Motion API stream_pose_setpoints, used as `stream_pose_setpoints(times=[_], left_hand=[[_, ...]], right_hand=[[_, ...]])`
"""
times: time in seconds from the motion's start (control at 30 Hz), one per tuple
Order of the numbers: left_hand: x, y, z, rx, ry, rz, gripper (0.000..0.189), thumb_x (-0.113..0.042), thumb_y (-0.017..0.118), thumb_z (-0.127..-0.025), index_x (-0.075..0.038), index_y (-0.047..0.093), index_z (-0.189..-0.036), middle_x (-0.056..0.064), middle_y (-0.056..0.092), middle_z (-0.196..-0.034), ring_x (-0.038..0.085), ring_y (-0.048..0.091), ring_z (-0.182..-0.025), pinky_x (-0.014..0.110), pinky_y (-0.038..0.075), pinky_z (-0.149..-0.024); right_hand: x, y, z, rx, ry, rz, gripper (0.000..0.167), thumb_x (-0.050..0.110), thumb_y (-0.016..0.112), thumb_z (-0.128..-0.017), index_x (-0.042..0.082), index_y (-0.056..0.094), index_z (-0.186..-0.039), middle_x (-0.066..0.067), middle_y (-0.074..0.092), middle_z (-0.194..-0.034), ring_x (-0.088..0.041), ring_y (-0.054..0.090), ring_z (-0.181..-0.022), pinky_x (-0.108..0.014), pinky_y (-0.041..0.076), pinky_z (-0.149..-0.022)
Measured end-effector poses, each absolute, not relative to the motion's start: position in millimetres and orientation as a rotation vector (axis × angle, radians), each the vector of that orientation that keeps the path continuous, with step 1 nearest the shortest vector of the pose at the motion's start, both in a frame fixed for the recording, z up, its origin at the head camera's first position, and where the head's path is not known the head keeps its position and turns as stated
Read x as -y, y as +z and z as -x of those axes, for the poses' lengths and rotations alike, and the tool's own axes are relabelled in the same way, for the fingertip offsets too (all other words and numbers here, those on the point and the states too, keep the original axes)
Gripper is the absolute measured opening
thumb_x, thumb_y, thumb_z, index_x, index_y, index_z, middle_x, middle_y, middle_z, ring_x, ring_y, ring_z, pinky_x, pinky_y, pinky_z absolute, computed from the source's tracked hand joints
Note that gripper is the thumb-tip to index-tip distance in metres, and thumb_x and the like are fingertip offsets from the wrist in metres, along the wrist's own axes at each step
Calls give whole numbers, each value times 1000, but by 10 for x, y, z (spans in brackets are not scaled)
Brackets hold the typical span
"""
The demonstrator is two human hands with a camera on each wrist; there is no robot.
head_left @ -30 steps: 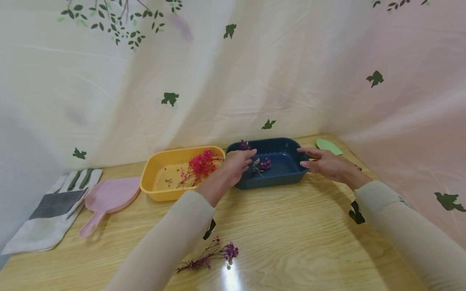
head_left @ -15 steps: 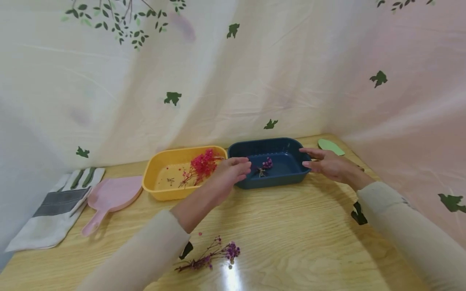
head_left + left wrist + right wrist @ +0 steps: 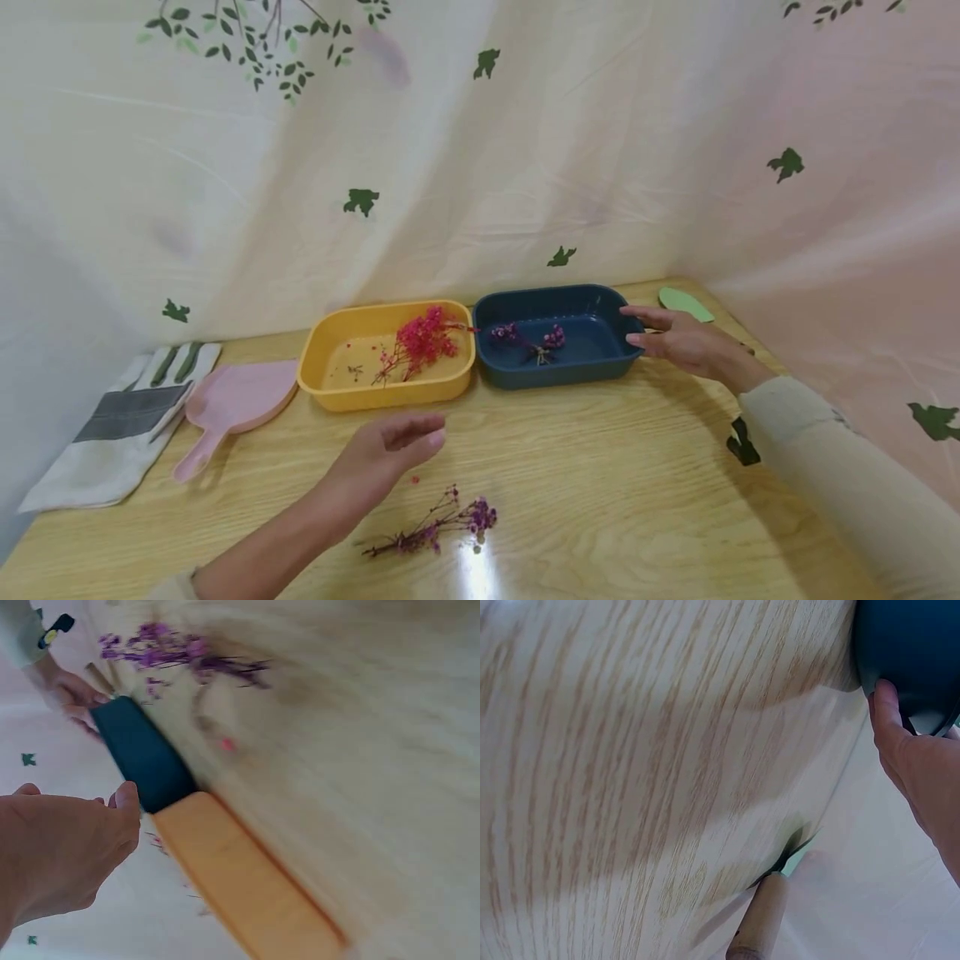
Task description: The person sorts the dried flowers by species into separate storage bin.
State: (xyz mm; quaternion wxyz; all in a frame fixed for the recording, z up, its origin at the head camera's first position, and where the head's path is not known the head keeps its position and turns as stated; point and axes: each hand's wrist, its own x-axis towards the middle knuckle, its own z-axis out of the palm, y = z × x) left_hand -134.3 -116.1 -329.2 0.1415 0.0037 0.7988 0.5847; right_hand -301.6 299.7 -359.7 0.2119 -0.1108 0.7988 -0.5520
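My left hand (image 3: pixel 375 467) hovers over the near left of the table with fingers loosely curled and nothing in them. My right hand (image 3: pixel 686 342) holds the right end of a dark blue tray (image 3: pixel 562 373); in the right wrist view a finger (image 3: pixel 886 709) presses its outer wall. Small purple dried flowers (image 3: pixel 551 337) lie inside that tray, towards its left half. Against its left end stands a yellow tray (image 3: pixel 390 397) with pink-red dried flowers (image 3: pixel 423 337). Another purple dried sprig (image 3: pixel 438 529) lies on the table just in front of my left hand.
A pink dustpan-shaped piece with a handle (image 3: pixel 236 400) lies on the left beside a white-and-grey cloth item (image 3: pixel 127 425). A green blade (image 3: pixel 686 304) with a wooden handle (image 3: pixel 761 915) lies beyond my right hand. Behind the wooden table hangs a pale curtain (image 3: pixel 465 167).
My left hand has let go of a purple sprig in the blue tray's left end and come back towards me. The right hand stays at the tray's right end.
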Motion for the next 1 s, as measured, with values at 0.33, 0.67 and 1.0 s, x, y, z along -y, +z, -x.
stream_pose_setpoints(times=[0.33,0.67,1.0], left_hand=[[1592,-3716,1205,-2251,1608,-353,71,-22,72,-88,7,37,-143,25,41,-145,42,38,-132,47,40,-106],[1545,-3982,1113,-2617,1269,-626,92,-29,87,-64,-1,43,-140,11,53,-135,35,44,-128,50,35,-107],[1450,-4009,1111,-2825,1105,-625,62,-13,84,-71,-3,58,-127,2,60,-121,22,57,-108,36,51,-94]], right_hand=[[-3018,-3621,3026,-2206,-1549,297,74,23,61,-96,12,17,-155,-21,-8,-159,-43,8,-143,-61,19,-112],[-3014,-3612,3024,-2209,-1548,299,73,21,60,-97,12,17,-155,-22,-9,-158,-43,9,-143,-60,21,-111],[-3010,-3606,3021,-2207,-1551,304,74,22,61,-96,12,17,-155,-22,-8,-158,-44,11,-143,-59,22,-112]])
